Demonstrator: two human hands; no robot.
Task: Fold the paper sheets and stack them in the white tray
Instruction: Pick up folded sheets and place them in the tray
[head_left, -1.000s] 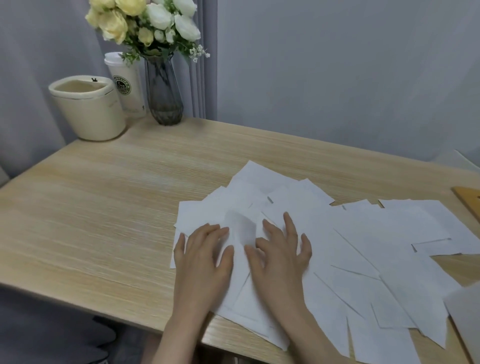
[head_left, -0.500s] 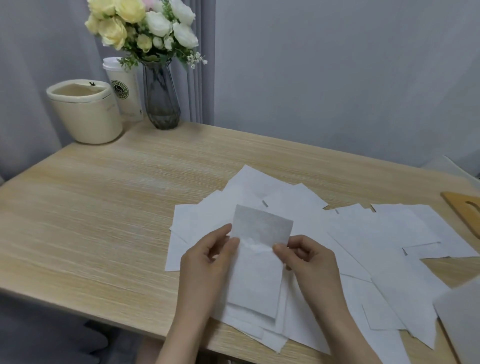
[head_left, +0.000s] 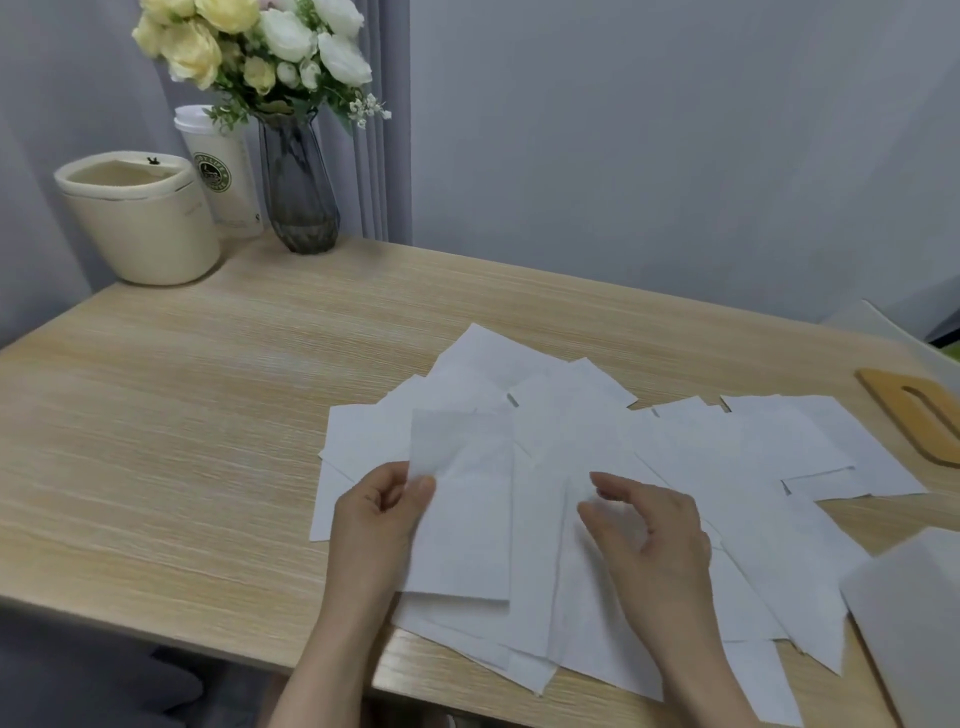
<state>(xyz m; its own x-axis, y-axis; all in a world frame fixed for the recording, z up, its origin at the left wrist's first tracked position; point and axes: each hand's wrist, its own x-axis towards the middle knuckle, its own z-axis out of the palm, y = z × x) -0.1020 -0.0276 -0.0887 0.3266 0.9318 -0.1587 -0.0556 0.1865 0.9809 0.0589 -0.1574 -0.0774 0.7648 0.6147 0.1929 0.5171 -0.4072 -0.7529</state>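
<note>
Paper sheet (head_left: 460, 509), lower centre, pinched at its left edge by the left hand (head_left: 376, 512) fingers; right hand (head_left: 649, 525) fingers loosely curled, holding nothing, over scattered sheets (head_left: 727, 467). Cup (head_left: 223, 171) logo unreadable; bare surface (head_left: 182, 415) left.

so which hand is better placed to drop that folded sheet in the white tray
Right, probably. The white tray sits at the table's near right edge, beside the free right hand. The left hand pinches the folded white paper sheet, farther away.
</note>
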